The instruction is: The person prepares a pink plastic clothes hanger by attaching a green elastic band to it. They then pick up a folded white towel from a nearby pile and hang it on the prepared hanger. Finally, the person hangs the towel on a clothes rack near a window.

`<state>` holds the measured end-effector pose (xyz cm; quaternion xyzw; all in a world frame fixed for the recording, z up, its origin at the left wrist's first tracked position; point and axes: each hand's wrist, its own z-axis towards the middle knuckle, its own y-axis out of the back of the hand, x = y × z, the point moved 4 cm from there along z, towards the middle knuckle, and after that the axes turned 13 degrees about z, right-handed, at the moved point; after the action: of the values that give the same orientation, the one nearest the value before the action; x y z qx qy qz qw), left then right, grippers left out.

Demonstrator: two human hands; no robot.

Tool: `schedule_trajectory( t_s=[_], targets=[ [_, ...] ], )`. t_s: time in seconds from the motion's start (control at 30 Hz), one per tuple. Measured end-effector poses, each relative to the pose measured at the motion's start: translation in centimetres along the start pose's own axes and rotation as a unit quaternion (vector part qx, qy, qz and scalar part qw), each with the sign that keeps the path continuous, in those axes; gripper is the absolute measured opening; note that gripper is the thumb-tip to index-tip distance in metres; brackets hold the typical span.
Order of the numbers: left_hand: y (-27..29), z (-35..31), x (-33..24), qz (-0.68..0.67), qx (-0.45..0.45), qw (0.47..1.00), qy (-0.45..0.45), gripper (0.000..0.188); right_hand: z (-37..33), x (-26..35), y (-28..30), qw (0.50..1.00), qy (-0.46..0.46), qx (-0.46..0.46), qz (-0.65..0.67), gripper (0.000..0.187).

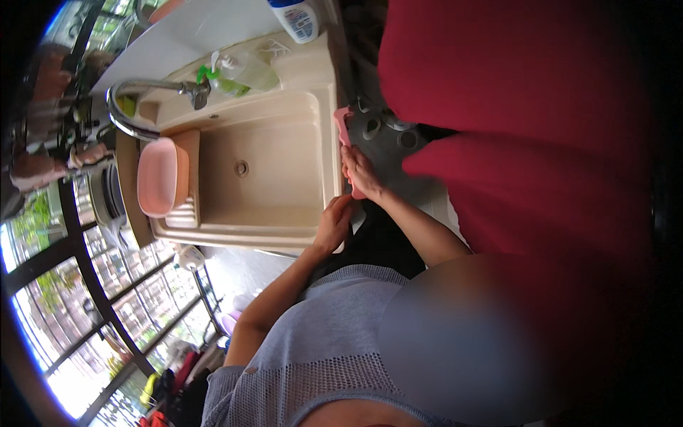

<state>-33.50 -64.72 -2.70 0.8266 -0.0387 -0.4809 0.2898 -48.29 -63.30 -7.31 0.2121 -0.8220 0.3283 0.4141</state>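
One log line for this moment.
right hand: on pink strip along sink edge | left hand: by strip's lower end | pink basin: at sink's left end

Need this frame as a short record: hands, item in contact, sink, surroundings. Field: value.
left hand: at the near end of the pink strip, grip unclear
right hand: laid over the pink strip, partly covering it
item: long pink strip along the sink's right edge
sink: beige, drain visible
basin: pink, at the sink's left side
faucet: chrome, curved spout
bottles: clear pump bottle behind the sink; white bottle farther back
window: barred, left
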Motion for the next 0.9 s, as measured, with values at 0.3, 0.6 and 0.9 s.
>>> schedule_trajectory(
  t_s=[0.3, 0.6, 0.9],
  targets=[
    [5.0, -2.5, 1.5, -0.101, 0.043, 0.993, 0.034, 0.025, 0.2, -1.0, -1.1, 0.993, 0.012, -0.117, -0.012, 0.044],
    [8.5, 1.4, 2.2, -0.028, 0.078, 0.991, -0.106, 0.022, -0.4, -0.1, -0.5, 0.995, 0.06, -0.061, 0.045, 0.043],
    [10.9, 7.2, -2.5, 0.127, 0.106, 0.96, -0.227, 0.025, -0.7, 0.7, 0.0, 0.995, 0.052, -0.04, 0.081, 0.053]
  ],
)
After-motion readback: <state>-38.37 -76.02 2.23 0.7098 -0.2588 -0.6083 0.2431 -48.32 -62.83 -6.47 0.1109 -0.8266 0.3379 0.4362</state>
